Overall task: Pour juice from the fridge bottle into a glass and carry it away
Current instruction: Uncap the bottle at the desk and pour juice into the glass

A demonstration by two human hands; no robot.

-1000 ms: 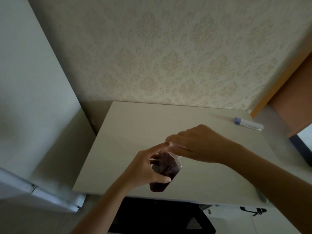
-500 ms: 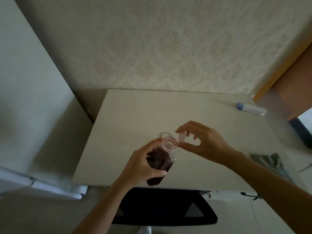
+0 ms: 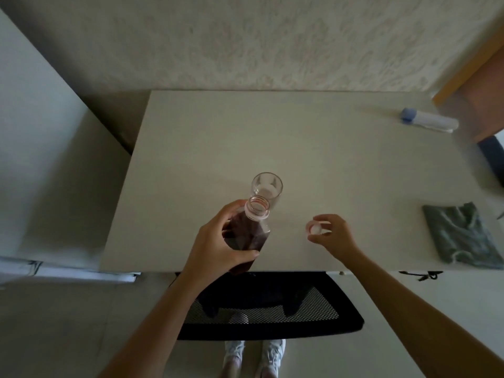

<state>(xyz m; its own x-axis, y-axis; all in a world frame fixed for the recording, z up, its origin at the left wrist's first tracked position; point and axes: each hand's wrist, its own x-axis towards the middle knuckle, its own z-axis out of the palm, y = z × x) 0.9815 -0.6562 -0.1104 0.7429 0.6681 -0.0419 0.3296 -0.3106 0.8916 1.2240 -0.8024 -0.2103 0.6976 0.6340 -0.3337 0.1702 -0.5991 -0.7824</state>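
Observation:
My left hand (image 3: 218,245) grips a clear bottle (image 3: 249,230) of dark red juice, its mouth uncapped and pointing up, held above the near part of the white table (image 3: 327,165). Just behind the bottle's neck an empty clear glass (image 3: 267,188) stands upright on the table. My right hand (image 3: 331,234) is lower and to the right, close to the tabletop, with the pale pink bottle cap (image 3: 315,229) pinched between its fingertips.
A white tube with a blue cap (image 3: 428,122) lies at the table's far right. A folded grey cloth (image 3: 463,236) sits at the near right edge. A black mesh chair (image 3: 270,306) is tucked under the front edge. A white fridge (image 3: 41,145) stands at left.
The cap came off the bottle. My right hand carried it to the right and down toward the table. The view tilted down, bringing the glass, cloth and chair into sight.

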